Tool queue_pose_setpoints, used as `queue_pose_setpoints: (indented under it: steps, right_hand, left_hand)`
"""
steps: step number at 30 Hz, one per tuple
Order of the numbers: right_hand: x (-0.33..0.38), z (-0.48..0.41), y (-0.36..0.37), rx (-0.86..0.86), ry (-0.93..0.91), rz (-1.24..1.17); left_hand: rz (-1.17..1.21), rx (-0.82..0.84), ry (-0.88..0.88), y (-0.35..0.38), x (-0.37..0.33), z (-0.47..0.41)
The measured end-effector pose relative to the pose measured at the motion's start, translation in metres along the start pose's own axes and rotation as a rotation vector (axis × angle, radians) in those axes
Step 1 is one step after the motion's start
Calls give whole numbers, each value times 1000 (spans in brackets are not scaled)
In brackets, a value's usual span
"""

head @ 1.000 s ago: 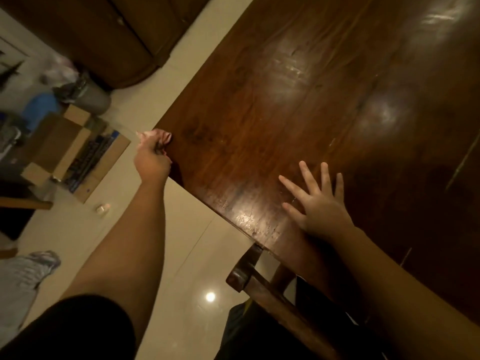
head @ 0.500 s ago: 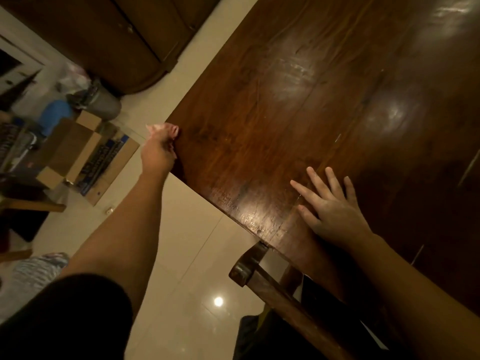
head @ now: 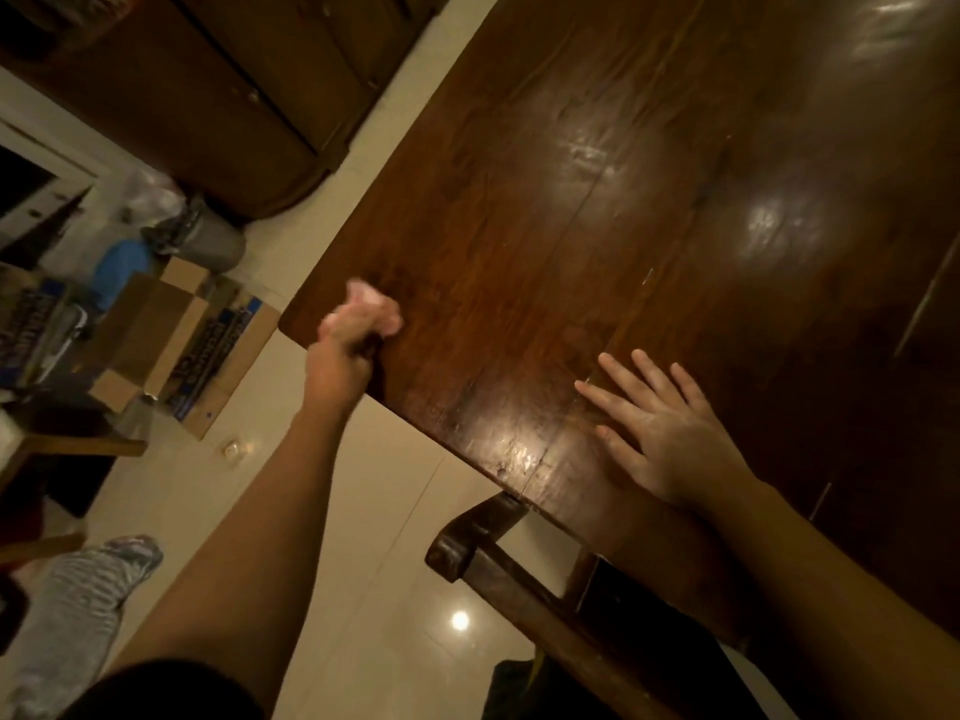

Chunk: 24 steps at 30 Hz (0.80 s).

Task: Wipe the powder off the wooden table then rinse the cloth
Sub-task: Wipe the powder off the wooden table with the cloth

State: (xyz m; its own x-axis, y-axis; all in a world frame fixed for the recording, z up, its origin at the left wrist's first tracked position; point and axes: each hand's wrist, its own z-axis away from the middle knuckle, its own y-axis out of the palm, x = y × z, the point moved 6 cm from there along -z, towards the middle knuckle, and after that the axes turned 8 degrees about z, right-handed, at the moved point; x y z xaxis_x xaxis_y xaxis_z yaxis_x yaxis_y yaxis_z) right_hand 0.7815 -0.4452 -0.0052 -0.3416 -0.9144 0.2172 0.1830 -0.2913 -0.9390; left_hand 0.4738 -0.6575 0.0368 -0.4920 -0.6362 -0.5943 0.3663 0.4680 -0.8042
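Observation:
The dark glossy wooden table (head: 597,210) fills the right and top of the view, its near corner at the left. My left hand (head: 337,361) grips a bunched pink cloth (head: 371,306) and holds it on the tabletop just inside that corner; both are motion-blurred. My right hand (head: 660,428) lies flat on the table near the front edge, fingers spread and straight. I cannot make out any powder on the shiny surface.
A dark wooden chair (head: 498,569) stands tucked under the table's front edge. Open cardboard boxes (head: 171,330), a grey bin (head: 213,241) and a wooden cabinet (head: 223,90) stand on the pale tiled floor at the left. A grey sock lies at bottom left.
My left hand has moved the cloth from the table's corner edge to the right, onto the tabletop. My right hand has stayed flat on the wood. The camera view has shifted slightly.

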Motion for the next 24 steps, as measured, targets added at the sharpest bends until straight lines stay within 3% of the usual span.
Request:
queue_pose_setpoints:
  steps: [2, 3, 6, 11, 14, 17, 20, 22, 24]
  right_hand:
    - [-6, 9, -2, 13, 5, -20]
    - [-9, 15, -3, 18, 11, -32]
    - [-22, 32, -6, 27, 30, -40]
    - [-52, 58, -1, 39, 34, -125]
    - [-69, 75, 1, 29, 40, -183]
    - [-82, 96, 1, 20, 68, -225]
    - [-91, 114, 4, 8, 99, -248]
    - [-96, 119, 5, 8, 110, -261]
    - [-97, 119, 3, 17, 108, -270]
  left_hand:
    - [-59, -184, -167, -10, -4, -12]
    - [-74, -182, -164, -3, -15, -14]
    - [-45, 160, 93, 42, -58, 5]
    - [-71, 783, 793, 95, -103, 95]
    - [-112, 1112, 1111, 99, -109, 120]
    - [-186, 1012, 1374, 104, -131, 101]
    - [-274, 1056, 1553, 119, -144, 92]
    - [-365, 1154, 1580, 138, -157, 99]
    - [-381, 1117, 1694, 163, -191, 117]
